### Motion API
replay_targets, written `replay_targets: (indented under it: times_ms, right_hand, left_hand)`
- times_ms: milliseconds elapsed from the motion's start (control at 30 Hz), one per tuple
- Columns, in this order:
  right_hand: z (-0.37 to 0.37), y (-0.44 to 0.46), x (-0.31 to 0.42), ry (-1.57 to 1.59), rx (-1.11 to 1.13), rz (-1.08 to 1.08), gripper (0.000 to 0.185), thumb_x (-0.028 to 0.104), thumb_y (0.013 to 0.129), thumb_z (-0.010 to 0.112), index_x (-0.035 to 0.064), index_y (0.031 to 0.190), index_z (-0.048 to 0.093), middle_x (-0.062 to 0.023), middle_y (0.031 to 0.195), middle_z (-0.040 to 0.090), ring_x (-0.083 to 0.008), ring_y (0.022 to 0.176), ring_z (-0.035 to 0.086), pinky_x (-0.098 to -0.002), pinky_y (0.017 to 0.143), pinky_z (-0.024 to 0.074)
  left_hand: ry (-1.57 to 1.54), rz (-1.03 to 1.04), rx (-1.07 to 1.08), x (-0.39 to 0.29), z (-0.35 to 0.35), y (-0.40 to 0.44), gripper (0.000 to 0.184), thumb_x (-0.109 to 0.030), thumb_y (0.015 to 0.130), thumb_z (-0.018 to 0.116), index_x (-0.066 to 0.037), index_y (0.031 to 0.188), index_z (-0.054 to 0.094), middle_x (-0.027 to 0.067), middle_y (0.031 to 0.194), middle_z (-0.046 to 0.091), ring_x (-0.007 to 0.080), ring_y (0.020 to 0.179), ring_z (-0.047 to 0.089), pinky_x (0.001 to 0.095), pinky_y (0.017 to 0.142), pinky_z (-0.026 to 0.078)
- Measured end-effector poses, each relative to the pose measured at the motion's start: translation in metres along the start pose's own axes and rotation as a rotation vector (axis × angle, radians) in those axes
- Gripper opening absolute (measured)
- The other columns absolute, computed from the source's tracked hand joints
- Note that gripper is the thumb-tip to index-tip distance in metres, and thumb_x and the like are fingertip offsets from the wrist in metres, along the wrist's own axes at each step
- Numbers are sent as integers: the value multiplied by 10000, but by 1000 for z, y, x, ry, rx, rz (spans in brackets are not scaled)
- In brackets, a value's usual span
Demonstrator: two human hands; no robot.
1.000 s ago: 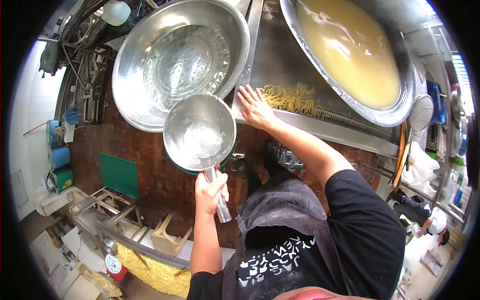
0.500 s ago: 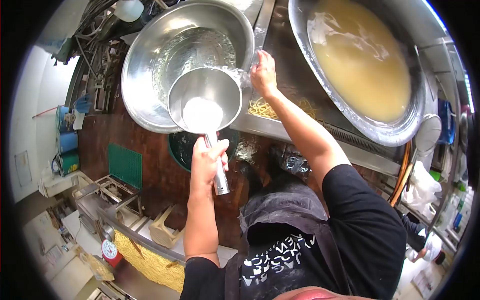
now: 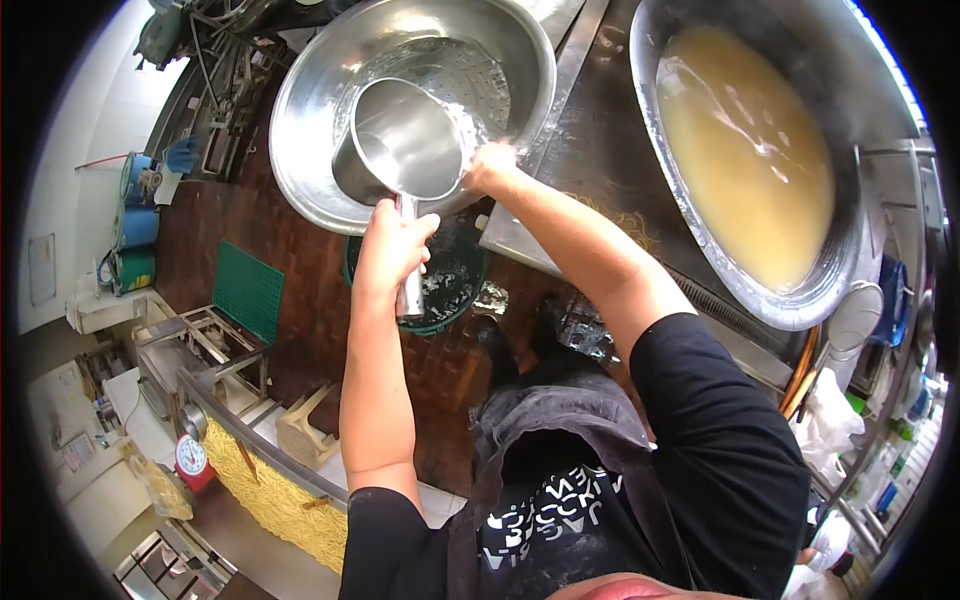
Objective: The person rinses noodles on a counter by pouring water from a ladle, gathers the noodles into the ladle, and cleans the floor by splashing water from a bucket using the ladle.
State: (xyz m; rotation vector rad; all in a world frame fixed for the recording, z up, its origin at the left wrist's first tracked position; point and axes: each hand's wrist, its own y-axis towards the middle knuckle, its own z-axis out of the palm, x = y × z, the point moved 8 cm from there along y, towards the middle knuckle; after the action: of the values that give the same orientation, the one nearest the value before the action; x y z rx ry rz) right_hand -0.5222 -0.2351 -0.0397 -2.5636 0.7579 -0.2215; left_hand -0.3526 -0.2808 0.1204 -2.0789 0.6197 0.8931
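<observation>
"Finished?"

"Seemingly midway: gripping the pot [image 3: 410, 140] over the far-left basin [image 3: 300, 150] with the left hand [image 3: 392, 245], with stray noodles [image 3: 628, 222] at right."

"With the right hand [image 3: 492, 166]?"

"Held beside the pot, with fingers too blurred to tell."

right hand [image 3: 491, 165] now beside dipper [image 3: 410, 140]; fewer noodles [image 3: 622, 217] showing

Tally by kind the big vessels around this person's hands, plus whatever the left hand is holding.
Wide round silver metal basin: 1
Large metal pan of cloudy yellow liquid: 1
Round dark green tub, below: 1
Silver metal dipper, held by its handle in the left hand: 1
Total: 4
</observation>
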Motion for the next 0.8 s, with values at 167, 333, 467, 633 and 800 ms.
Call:
replay_targets:
  times_ms: [167, 333, 467, 633, 800]
  right_hand:
    - [-6, 4, -30, -73, 58, -75, 359, 287, 878, 583, 175, 1181, 739, -74, 1194, 723, -305, 1239, 606, -602, 1110, 317]
    - [-5, 22, -54, -67, -357, 116, 360, 342, 873, 599, 156, 1145, 744, -111, 1167, 716, -283, 1233, 600, -600, 1169, 217]
    - [4, 25, -71, -358, -278, -89, 443, 562, 926, 518, 174, 900, 731, -49, 987, 716, -276, 1035, 640, -619, 998, 379]
    - [11, 33, -87, -334, -475, 80, 210, 340, 830, 598, 196, 826, 751, -48, 1077, 733, -279, 1078, 648, -648, 1083, 326]
    - [-4, 10, -114, -165, -473, -74, 333, 314, 908, 529, 144, 1127, 711, -97, 1233, 669, -299, 1285, 547, -692, 1157, 201]
  left_hand:
    - [130, 58, 72, -21, 10, 16, 385, -210, 784, 744, 121, 887, 576, 208, 733, 663, 256, 596, 686, 382, 543, 542]
    - [379, 311, -7, -56, 32, 42, 326, -187, 773, 680, 104, 918, 676, 319, 939, 682, 444, 928, 687, 490, 864, 545]
    - [450, 333, -66, -77, 42, 54, 325, -152, 824, 606, 105, 1020, 628, 345, 1028, 668, 461, 1030, 660, 497, 930, 522]
    - [418, 420, -250, -83, 40, 78, 294, -84, 859, 513, 92, 1092, 550, 327, 947, 676, 476, 953, 673, 506, 869, 550]
    - [274, 569, -349, -19, -36, 43, 330, -119, 895, 622, 35, 1165, 514, 297, 901, 666, 482, 891, 656, 530, 761, 528]
